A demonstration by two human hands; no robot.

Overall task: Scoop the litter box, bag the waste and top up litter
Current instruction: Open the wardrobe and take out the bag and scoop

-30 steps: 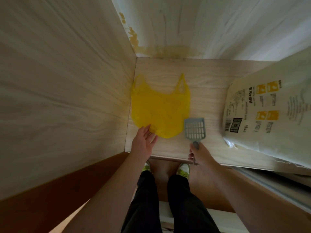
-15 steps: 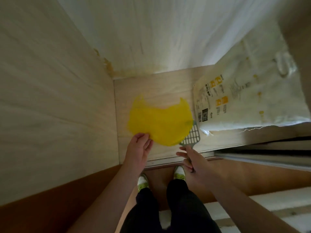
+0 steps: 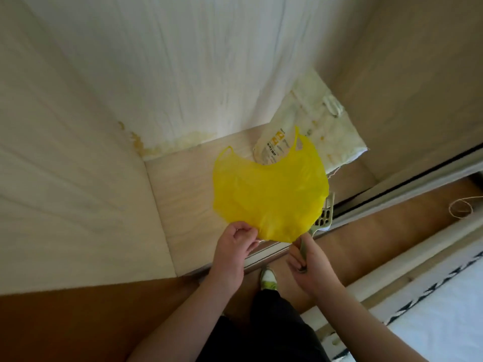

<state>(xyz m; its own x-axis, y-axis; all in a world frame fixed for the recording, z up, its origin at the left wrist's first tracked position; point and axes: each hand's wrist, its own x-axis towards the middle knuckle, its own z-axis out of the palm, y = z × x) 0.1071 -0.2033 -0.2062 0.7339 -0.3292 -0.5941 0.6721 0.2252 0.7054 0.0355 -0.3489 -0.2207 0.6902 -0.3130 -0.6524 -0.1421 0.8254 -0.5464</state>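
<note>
Wood-grain side panels (image 3: 78,178) walled in the left of the closet, with a stained patch in the far corner of its pale floor (image 3: 188,184). Left hand (image 3: 232,246) pinched the bottom edge of the thin yellow plastic carrier bag (image 3: 269,194), fingers (image 3: 245,232) curled on the film; the bag hung lifted just above the closet floor, its handle loops pointing away. It looked feather-light, limp and slippery, likely to crumple or slide out of a weak pinch, so I judged the handle loops or mouth rim a surer hold for opening it. Right hand (image 3: 311,265) was wrapped round the handle of the pale slotted plastic litter scoop (image 3: 325,218), whose stiff head lay mostly hidden behind the bag's right edge. Farther right, the big white printed litter sack (image 3: 326,131) leaned in the back corner, probably heavy and floppy. Sliding-door track (image 3: 392,194) and the person's shoe (image 3: 269,279) crowded the way out. No litter box was in view.
</note>
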